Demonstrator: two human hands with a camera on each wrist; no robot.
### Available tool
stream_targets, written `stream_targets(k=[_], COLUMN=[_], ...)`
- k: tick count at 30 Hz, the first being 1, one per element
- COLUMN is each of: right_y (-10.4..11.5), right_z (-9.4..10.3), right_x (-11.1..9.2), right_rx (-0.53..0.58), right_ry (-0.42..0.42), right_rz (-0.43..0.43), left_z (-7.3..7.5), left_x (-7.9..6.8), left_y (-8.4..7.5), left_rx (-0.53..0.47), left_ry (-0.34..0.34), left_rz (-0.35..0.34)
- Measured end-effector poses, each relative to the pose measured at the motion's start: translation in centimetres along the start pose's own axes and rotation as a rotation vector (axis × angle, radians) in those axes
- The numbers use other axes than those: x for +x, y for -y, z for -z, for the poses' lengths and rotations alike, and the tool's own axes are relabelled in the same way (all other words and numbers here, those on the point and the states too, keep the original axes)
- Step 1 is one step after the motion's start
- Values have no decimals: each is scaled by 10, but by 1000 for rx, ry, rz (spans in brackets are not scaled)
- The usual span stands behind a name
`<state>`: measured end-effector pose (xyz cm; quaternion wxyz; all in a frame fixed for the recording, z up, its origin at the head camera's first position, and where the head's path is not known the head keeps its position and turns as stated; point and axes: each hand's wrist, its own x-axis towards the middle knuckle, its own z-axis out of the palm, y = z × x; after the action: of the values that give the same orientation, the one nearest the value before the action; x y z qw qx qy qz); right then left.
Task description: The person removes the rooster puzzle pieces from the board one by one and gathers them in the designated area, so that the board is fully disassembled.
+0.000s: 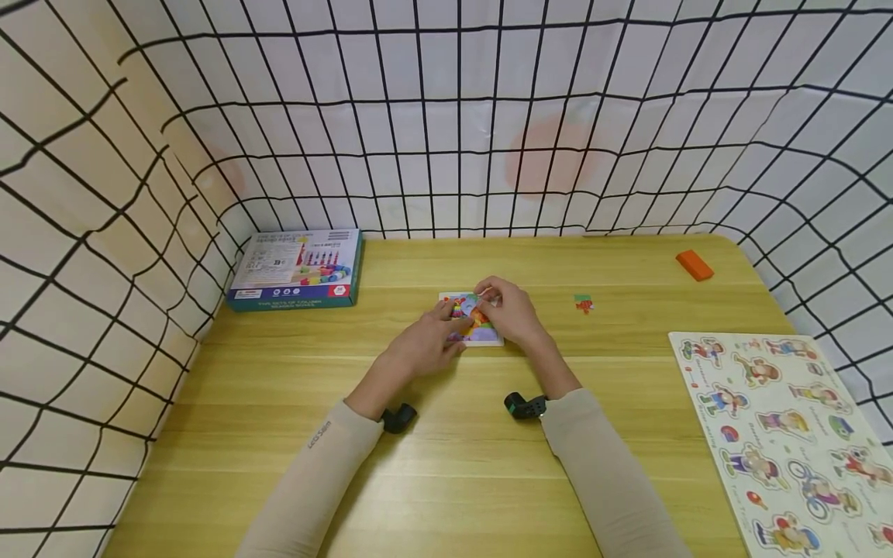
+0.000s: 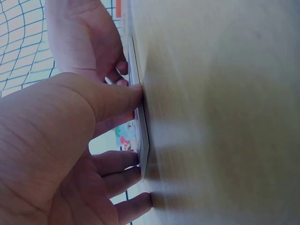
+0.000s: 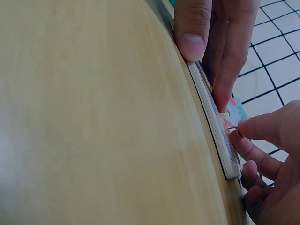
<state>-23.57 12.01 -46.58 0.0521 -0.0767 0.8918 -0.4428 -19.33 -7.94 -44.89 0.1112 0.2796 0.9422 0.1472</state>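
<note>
A small, brightly printed jigsaw puzzle (image 1: 491,338) in a thin white-edged tray lies flat on the table under both hands. My left hand (image 1: 422,345) rests over its left side. The thumb presses the near edge, while straight fingers press on the picture and at the left edge, as the left wrist view shows. My right hand (image 1: 512,311) is at the puzzle's upper right, with thumb and forefinger pinching a small puzzle piece (image 3: 231,127), mostly hidden by the fingertips. Right of the hands lies a loose puzzle piece (image 1: 584,303), green and red.
A boxed toy set (image 1: 296,267) stands at the back left of the wooden table (image 1: 446,480). An orange-red block (image 1: 694,265) lies at the back right, and a large board with printed figures (image 1: 784,434) at the right edge. White grid-patterned curtain (image 1: 446,116) surrounds the table.
</note>
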Motion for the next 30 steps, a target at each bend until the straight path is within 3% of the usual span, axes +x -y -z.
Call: stream_targets(k=[20, 30], right_y=[-2, -8], right_z=[2, 25], right_x=[1, -1], right_rx=[135, 153], right_ry=[-67, -55], right_rz=[-19, 8], left_z=[0, 1], left_x=[1, 1], left_y=[1, 2], left_rx=[-3, 26], left_ry=[-3, 4], left_rz=[-8, -13])
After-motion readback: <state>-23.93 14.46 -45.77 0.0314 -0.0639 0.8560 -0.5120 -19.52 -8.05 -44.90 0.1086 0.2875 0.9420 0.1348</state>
